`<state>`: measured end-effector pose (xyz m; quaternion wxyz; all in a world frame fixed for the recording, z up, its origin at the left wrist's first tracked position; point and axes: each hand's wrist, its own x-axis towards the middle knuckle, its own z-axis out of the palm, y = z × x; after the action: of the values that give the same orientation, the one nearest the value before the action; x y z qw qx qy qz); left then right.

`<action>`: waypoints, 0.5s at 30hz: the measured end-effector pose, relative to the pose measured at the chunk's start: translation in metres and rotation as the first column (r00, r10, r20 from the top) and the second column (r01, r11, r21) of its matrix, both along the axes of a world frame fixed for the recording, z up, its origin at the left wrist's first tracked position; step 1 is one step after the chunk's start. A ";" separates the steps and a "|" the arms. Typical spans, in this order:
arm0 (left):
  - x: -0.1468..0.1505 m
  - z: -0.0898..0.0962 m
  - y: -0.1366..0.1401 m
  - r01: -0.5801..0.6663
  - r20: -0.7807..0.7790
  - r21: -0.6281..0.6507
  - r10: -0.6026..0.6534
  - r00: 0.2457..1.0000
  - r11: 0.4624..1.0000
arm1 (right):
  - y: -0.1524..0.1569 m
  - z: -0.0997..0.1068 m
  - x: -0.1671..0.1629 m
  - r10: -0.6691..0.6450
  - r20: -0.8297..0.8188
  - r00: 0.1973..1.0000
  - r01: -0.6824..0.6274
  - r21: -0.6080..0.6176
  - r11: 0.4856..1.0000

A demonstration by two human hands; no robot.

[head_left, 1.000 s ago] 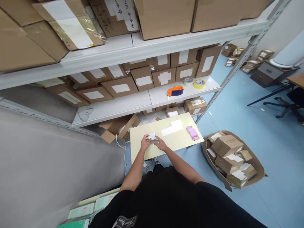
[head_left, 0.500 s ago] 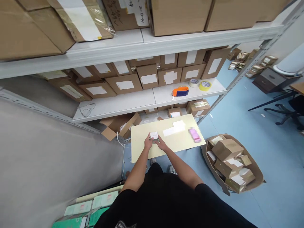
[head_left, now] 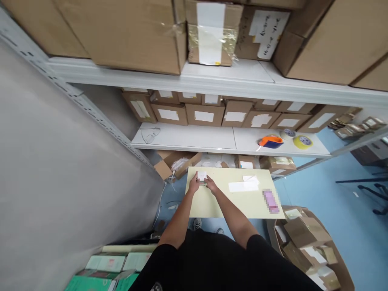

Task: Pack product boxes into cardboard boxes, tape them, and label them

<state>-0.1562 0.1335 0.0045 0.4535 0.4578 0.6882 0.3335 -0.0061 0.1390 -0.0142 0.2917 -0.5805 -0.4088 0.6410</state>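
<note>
Between my two hands is a small white box (head_left: 201, 176) with a darker lower edge, above the left part of a pale yellow tabletop (head_left: 224, 206). My left hand (head_left: 194, 184) grips its left side, and my right hand (head_left: 210, 184) grips the right side. Whether the box touches the tabletop I cannot tell. To the right of my hands lie white paper slips (head_left: 243, 186), partly overlapping. A pixelated pink-purple object (head_left: 270, 201) rests near the right end of the tabletop.
Ahead, a shelf (head_left: 188, 137) carries labelled cardboard boxes, tape rolls (head_left: 302, 141) and an orange-blue item (head_left: 270, 141). A large carton (head_left: 342, 258) full of parcels stands on the floor at right. Left is a grey wall (head_left: 60, 169); an open carton (head_left: 165, 169) sits below the shelf.
My view has swung left, so the shelf and tabletop appear further right and lower. Both hands still hold the small white box, now slightly nearer the tabletop's far edge.
</note>
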 end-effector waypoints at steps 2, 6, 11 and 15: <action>-0.028 0.002 0.010 -0.020 0.007 0.014 0.020 1.000 1.000 | 0.014 0.004 -0.029 0.039 0.023 0.999 -0.038 -0.021 0.999; -0.059 0.009 0.011 -0.026 0.000 0.048 0.026 1.000 0.998 | 0.025 0.011 -0.054 0.043 0.075 0.996 -0.045 0.030 0.999; -0.054 0.030 0.001 -0.062 -0.064 0.172 0.074 0.995 0.983 | 0.022 0.028 -0.028 -0.059 0.185 0.981 0.023 0.191 0.981; -0.029 0.056 0.004 -0.025 -0.122 0.411 0.082 0.989 0.911 | 0.014 0.055 0.018 -0.178 0.185 0.966 0.095 0.385 0.918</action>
<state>-0.1855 0.1375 0.0609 0.2904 0.5452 0.6448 0.4501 0.0118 0.1531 0.0403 0.3946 -0.6081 -0.5106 0.4624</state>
